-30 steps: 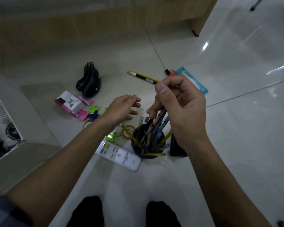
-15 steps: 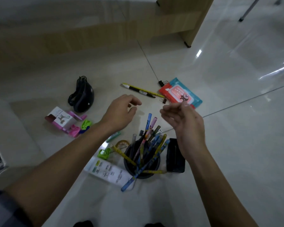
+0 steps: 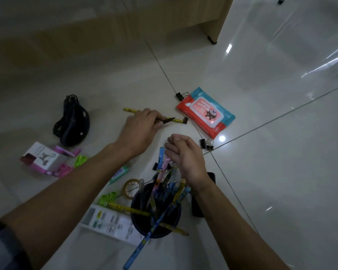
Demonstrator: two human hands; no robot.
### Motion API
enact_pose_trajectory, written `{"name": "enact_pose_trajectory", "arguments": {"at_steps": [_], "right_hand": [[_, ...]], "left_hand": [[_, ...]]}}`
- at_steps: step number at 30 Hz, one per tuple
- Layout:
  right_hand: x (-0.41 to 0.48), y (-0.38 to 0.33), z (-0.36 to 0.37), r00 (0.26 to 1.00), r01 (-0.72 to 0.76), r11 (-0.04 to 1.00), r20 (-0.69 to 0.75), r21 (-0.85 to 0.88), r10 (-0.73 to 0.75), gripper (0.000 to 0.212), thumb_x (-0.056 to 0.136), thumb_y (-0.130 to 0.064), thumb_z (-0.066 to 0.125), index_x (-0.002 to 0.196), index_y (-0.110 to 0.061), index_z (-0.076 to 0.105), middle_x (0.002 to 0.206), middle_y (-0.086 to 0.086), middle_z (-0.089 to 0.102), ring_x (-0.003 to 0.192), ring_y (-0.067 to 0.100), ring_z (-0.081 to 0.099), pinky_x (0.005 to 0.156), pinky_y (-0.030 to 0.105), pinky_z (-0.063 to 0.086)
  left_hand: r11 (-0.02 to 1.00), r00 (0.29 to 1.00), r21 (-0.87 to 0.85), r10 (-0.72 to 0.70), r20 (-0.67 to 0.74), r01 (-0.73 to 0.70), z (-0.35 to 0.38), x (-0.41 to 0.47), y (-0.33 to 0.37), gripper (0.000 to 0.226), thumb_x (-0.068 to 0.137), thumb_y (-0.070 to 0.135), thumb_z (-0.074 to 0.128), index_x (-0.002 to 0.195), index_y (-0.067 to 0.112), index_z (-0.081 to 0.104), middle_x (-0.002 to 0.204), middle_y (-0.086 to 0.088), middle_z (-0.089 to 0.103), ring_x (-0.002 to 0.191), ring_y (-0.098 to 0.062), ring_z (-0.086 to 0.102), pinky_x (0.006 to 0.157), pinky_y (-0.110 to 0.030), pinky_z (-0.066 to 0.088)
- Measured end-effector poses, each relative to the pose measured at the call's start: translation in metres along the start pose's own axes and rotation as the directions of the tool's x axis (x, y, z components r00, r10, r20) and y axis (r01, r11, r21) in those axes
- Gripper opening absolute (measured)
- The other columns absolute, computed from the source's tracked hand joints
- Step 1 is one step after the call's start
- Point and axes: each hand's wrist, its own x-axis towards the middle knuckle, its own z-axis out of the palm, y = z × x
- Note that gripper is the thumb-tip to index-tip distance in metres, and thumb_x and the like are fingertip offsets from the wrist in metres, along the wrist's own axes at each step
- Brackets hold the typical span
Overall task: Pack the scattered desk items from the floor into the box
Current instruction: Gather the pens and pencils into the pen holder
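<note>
Pinching the yellow-and-black pen [image 3: 167, 119] at floor level, the left hand [image 3: 141, 126] has its fingers curled over mid-barrel with both ends poking out. The right hand [image 3: 185, 155] hangs loosely curled and empty just above the pen cup [image 3: 156, 221]. I'd lift straight up before swinging, since a binder clip [image 3: 184, 120] sits right at the pen's right tip and may drag along. The cup is crammed with pens leaning out, so steady it with the right hand and feed the pen into a gap; the box isn't in view.
</note>
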Motion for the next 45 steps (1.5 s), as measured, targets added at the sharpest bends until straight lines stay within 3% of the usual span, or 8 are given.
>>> {"name": "enact_pose_trajectory", "arguments": {"at_steps": [4,9,14,22,29,35,39,45], "right_hand": [[-0.002,-0.003,0.007,0.998,-0.063,0.978,0.031,0.199,0.058,0.017,0.1,-0.024,0.057,0.111,-0.014,0.065,0.105,0.005,0.074,0.102,0.019,0.072,0.08,0.027,0.058],[-0.002,-0.002,0.004,0.995,-0.078,0.978,-0.052,0.192,0.089,0.014,0.102,-0.016,0.051,0.107,-0.01,0.063,0.112,0.013,0.069,0.1,0.022,0.07,0.088,0.032,0.058],[-0.004,-0.001,0.003,0.997,-0.058,0.994,-0.053,0.095,0.064,0.016,0.103,-0.015,0.049,0.105,-0.011,0.064,0.113,0.013,0.069,0.1,0.02,0.071,0.082,0.028,0.057],[-0.017,-0.03,0.029,0.992,-0.002,0.992,0.123,0.129,-0.014,0.024,0.1,-0.036,0.055,0.108,-0.018,0.067,0.095,-0.004,0.078,0.093,0.011,0.073,0.068,0.025,0.059],[-0.039,-0.067,0.048,0.988,0.145,0.968,0.023,0.204,-0.153,0.049,0.107,-0.041,0.037,0.1,-0.004,0.069,0.092,0.006,0.079,0.09,0.018,0.076,0.078,0.033,0.06],[-0.085,-0.111,0.015,0.887,0.429,0.752,-0.075,0.5,-0.455,0.038,0.106,-0.039,0.042,0.08,-0.013,0.054,0.068,0.006,0.064,0.057,0.02,0.062,0.064,0.038,0.056],[-0.12,-0.097,0.003,0.834,0.516,0.771,-0.017,0.373,-0.551,0.036,0.103,-0.041,0.045,0.08,-0.017,0.056,0.058,-0.002,0.045,0.045,0.011,0.037,0.047,0.025,0.041],[-0.139,-0.046,0.023,0.79,0.594,0.802,0.14,0.072,-0.597,0.038,0.104,-0.037,0.041,0.074,-0.021,0.06,0.059,0.0,0.05,0.048,0.017,0.049,0.054,0.028,0.051]], "left_hand": [[0.837,0.998,-0.544,-0.061,0.008,0.055,-0.01,0.0,0.027,0.015,0.103,0.025,0.051,0.114,0.02,0.058,0.1,0.008,0.06,0.082,0.003,0.056,0.073,-0.02,0.048],[0.99,0.998,0.137,0.04,-0.049,-0.033,-0.005,0.015,0.012,0.031,0.1,0.023,0.043,0.125,0.007,0.05,0.12,-0.014,0.047,0.092,-0.029,0.054,0.062,-0.038,0.042],[0.947,0.996,0.32,-0.009,0.086,-0.019,-0.007,0.014,-0.012,0.032,0.104,0.036,0.044,0.116,0.009,0.055,0.116,-0.013,0.055,0.101,-0.031,0.049,0.075,-0.044,0.044],[0.972,0.923,-0.23,0.136,0.36,-0.053,-0.052,-0.012,0.048,0.018,0.106,0.025,0.037,0.112,0.012,0.049,0.099,-0.001,0.058,0.09,-0.02,0.06,0.061,-0.013,0.038],[0.849,0.892,-0.512,0.124,0.436,0.132,-0.108,-0.027,0.071,0.025,0.103,0.02,0.048,0.122,0.01,0.062,0.118,-0.005,0.064,0.101,-0.018,0.065,0.078,-0.03,0.056],[0.711,0.966,-0.654,-0.197,0.168,0.259,-0.121,-0.062,0.027,0.025,0.104,0.024,0.045,0.118,0.034,0.063,0.11,0.018,0.068,0.098,-0.002,0.066,0.082,-0.025,0.054],[0.628,0.947,-0.723,-0.3,0.117,0.288,-0.091,-0.107,0.006,0.058,0.094,-0.009,0.04,0.103,0.042,0.066,0.102,0.018,0.071,0.092,-0.003,0.069,0.075,-0.025,0.052],[0.789,0.983,-0.609,0.035,0.178,0.083,-0.04,-0.174,0.022,0.074,0.081,0.002,0.072,0.128,0.053,0.048,0.135,0.025,0.051,0.127,-0.003,0.052,0.098,-0.017,0.047]]}}
